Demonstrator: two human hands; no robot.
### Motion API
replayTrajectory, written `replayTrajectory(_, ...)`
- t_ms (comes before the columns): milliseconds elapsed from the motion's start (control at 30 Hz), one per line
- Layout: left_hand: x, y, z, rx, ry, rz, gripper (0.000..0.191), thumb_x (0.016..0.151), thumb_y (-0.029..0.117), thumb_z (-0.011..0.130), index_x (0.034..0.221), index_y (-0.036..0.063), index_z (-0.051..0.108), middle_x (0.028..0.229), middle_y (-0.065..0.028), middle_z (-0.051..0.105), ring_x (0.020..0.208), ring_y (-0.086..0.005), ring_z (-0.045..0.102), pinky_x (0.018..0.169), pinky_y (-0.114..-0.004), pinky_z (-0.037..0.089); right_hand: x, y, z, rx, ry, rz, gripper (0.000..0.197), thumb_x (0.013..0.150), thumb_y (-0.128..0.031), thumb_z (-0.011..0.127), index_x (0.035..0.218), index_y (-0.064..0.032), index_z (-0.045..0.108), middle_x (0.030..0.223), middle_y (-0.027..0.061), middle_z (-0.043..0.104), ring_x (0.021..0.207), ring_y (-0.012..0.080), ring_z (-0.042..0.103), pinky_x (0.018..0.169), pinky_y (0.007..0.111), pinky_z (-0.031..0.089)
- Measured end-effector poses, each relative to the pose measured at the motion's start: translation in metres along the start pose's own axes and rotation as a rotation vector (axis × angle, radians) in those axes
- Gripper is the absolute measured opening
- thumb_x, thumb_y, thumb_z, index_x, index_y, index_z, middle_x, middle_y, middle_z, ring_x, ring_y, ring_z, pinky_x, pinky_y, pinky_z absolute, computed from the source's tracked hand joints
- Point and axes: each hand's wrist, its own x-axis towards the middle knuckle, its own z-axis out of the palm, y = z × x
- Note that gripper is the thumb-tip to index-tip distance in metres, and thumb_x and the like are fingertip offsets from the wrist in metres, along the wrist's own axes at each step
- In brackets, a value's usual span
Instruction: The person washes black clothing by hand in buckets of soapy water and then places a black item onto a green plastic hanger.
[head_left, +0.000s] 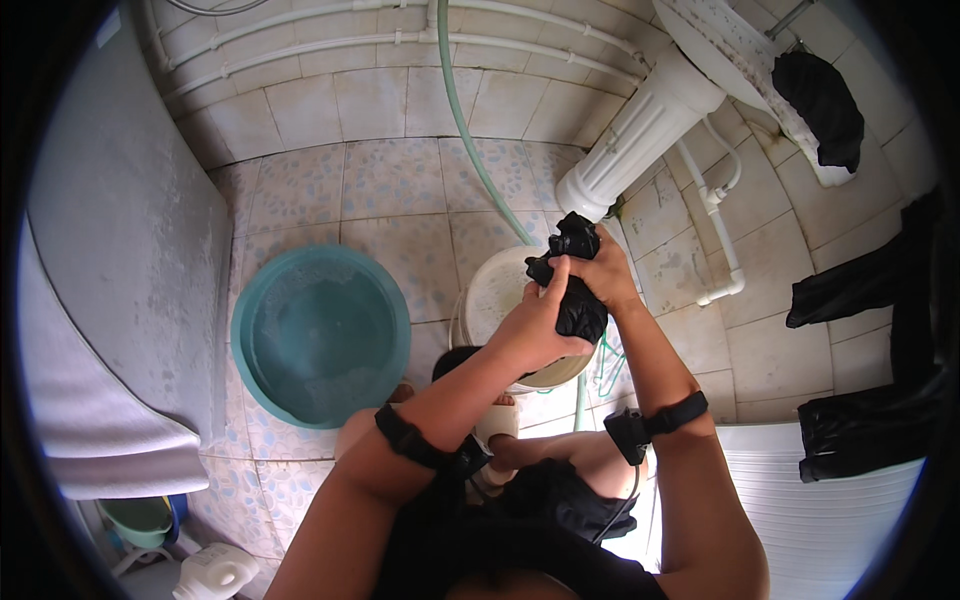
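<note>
Both my hands grip one bunched black cloth (582, 311) that looks wet, above a white bucket (495, 289). My left hand (551, 319) holds its lower part, the thumb pointing up along it. Just above and to the right, my right hand (600, 266) is closed around the upper part. The bucket holds cloudy liquid, partly hidden by my hands and forearm. To the left of the bucket, a round teal basin (244, 330) on the tiled floor contains water with some suds. A green hose (465, 135) runs down from the wall to behind the bucket.
A white pedestal sink (637, 127) stands at upper right, with black cloth (817, 109) over its rim. Black garments (855, 277) hang at the far right. White pipes (720, 232) run along the wall. A grey panel (135, 225) is at left, with a white jug (214, 570) below.
</note>
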Motion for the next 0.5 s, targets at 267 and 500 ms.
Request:
replayTrajectory(267, -0.010, 0.010, -0.042, -1.365, -0.127, -0.099, 0.041, 0.077, 0.022, 0.058, 0.111, 0.0077, 0.041, 0.075, -0.0102, 0.049, 0.053, -0.0204, 0.050, 0.042, -0.032, 0.042, -0.004, 0.000, -0.026, 1.149, -0.164, 0.148, 0.082, 0.072, -0.061, 0.049, 0.123, 0.0008, 0.029, 0.109, 0.0200, 0.047, 0.100, 0.0267, 0.049, 0.084, 0.036, 0.042)
replayTrajectory(500, -0.005, -0.013, -0.030, -1.803, -0.449, 0.008, 0.039, 0.086, 0.038, 0.040, 0.109, 0.0077, 0.043, 0.079, -0.0109, 0.049, 0.057, -0.0196, 0.047, 0.046, -0.029, 0.042, -0.015, 0.006, 0.048, 1.695, -0.013, -0.040, 0.082, 0.066, -0.070, 0.044, 0.123, -0.0114, 0.037, 0.124, 0.0107, 0.040, 0.111, 0.0320, 0.038, 0.094, 0.049, 0.028)
